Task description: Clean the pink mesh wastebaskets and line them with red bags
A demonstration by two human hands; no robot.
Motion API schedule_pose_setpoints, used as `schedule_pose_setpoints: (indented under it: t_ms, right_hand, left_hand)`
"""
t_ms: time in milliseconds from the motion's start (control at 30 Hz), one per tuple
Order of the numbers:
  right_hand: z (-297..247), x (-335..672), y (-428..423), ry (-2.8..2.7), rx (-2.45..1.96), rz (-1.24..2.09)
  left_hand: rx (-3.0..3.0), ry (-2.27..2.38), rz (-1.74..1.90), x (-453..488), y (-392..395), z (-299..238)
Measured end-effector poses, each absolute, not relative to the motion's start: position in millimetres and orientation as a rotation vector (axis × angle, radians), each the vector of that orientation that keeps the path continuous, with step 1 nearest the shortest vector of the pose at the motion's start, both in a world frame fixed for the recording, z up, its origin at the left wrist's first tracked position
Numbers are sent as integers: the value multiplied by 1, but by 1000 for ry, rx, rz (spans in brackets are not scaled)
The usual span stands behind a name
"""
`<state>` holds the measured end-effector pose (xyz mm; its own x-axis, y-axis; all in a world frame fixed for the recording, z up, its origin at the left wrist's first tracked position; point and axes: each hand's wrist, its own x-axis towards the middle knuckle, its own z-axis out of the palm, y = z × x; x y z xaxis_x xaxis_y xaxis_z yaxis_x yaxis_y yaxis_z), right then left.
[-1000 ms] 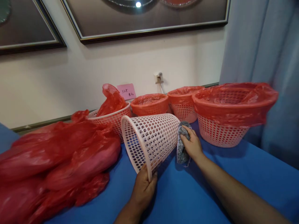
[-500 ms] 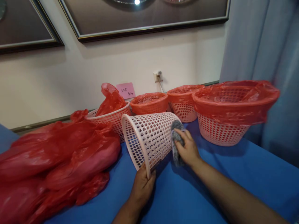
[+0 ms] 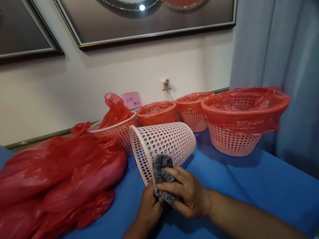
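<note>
A pale pink perforated plastic wastebasket [image 3: 169,137] lies tilted on its side, its mouth facing left and toward me. My left hand [image 3: 149,205] grips its rim from below, fingers closed around the edge. In my right hand [image 3: 190,194] is a grey fuzzy cloth [image 3: 161,172], bunched and pressed against the basket's outer side close to the rim, beside my left hand. The cloth covers part of the rim and wall there.
Red plastic bags [image 3: 62,176] are heaped at left on the blue table [image 3: 224,186]. Behind stand a basket with a loose red bag [image 3: 117,109] and red-lined baskets, the largest lined basket [image 3: 234,142] at right. A pink note [image 3: 131,100] leans by the wall socket [image 3: 165,84].
My right hand has moved the cloth from the base end of the wastebasket down and left to its rim. My left hand keeps its hold on the rim.
</note>
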<state>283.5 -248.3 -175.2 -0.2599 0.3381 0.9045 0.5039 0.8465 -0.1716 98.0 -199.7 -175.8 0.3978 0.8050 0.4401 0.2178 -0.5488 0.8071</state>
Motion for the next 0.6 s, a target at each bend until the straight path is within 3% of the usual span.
schedule_pose_setpoints:
  t_ms: [233, 467, 600]
  right_hand:
    - [-177, 290, -241, -1898, -695, -176]
    - [-192, 356, -187, -973, -1375, 118]
    - [-189, 335, -201, -1236, -1229, -9]
  left_hand:
    - [1764, 893, 1208, 84, -198, -183]
    - [1831, 923, 1161, 93, -197, -183]
    - [1953, 895, 1090, 94, -197, -189]
